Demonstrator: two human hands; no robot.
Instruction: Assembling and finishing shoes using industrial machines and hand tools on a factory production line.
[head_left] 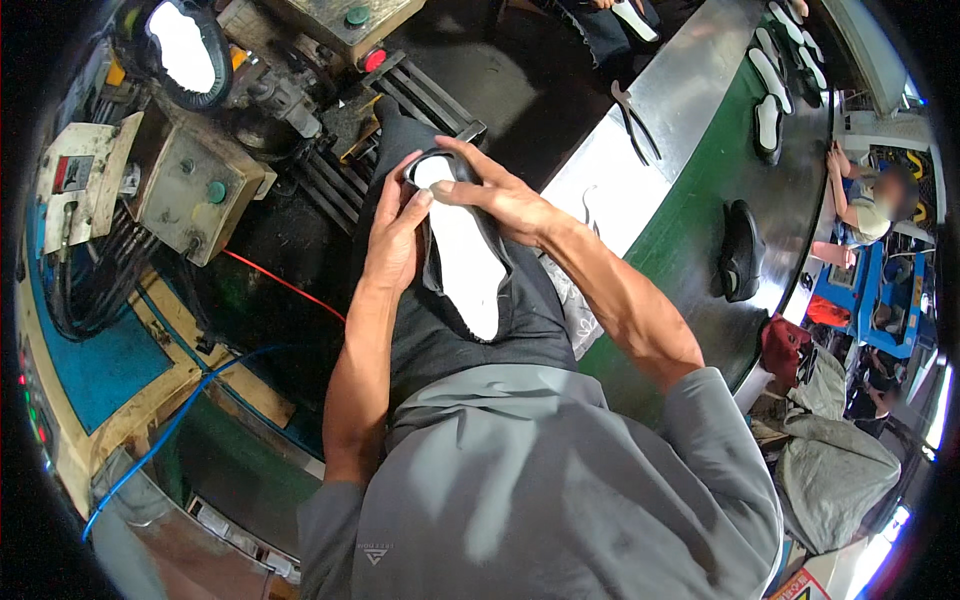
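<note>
A dark shoe upper with a white sole-shaped board [462, 250] facing up lies over my lap, its narrow end toward my body. My left hand [397, 228] wraps the far left edge, thumb near the white board. From the right, my right hand [500, 198] grips the same end, its thumb pressing on the white surface and its fingers curled round the dark rim. Both thumbs nearly meet at the far end. The underside of the shoe upper is hidden against my dark trousers.
At left stands a machine with a control box [190, 190] and another white-soled shoe [185, 55]. Pliers [635, 125] lie on the metal ledge right of my knees. The green conveyor belt [690, 210] carries a black shoe [741, 252] and several white-soled ones. Co-workers are beyond.
</note>
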